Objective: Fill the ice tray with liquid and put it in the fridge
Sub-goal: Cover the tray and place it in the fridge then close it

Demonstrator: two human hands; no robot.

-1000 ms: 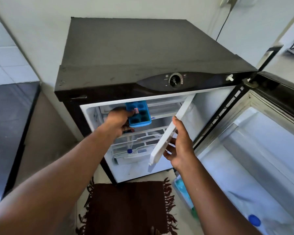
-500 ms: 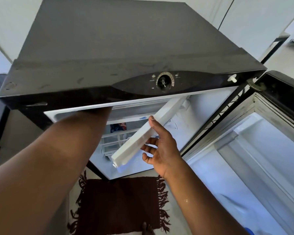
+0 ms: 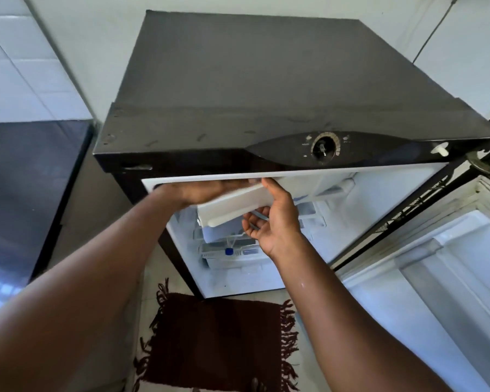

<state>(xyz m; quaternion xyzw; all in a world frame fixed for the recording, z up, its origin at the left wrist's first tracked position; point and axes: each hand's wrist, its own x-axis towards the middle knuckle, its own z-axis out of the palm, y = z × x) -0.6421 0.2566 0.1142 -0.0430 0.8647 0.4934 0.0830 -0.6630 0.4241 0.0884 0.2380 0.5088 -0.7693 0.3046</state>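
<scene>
A small black fridge (image 3: 266, 80) stands with its door (image 3: 436, 278) swung open to the right. My left hand (image 3: 201, 190) reaches into the freezer compartment just under the top rim; its fingers are hidden behind the white freezer flap (image 3: 232, 206). The blue ice tray is not visible. My right hand (image 3: 277, 219) grips the flap's right end, thumb on top and fingers underneath, and holds it half lowered.
A thermostat dial (image 3: 324, 148) sits on the fridge's front panel. Inside, lower shelves hold a bottle with a blue cap (image 3: 229, 251). A dark red fringed rug (image 3: 218, 340) lies on the floor in front. A dark counter (image 3: 26, 193) runs along the left.
The blue tray, in my left hand a second ago, has gone out of sight inside the freezer compartment. My right hand has swung the white flap down toward the opening.
</scene>
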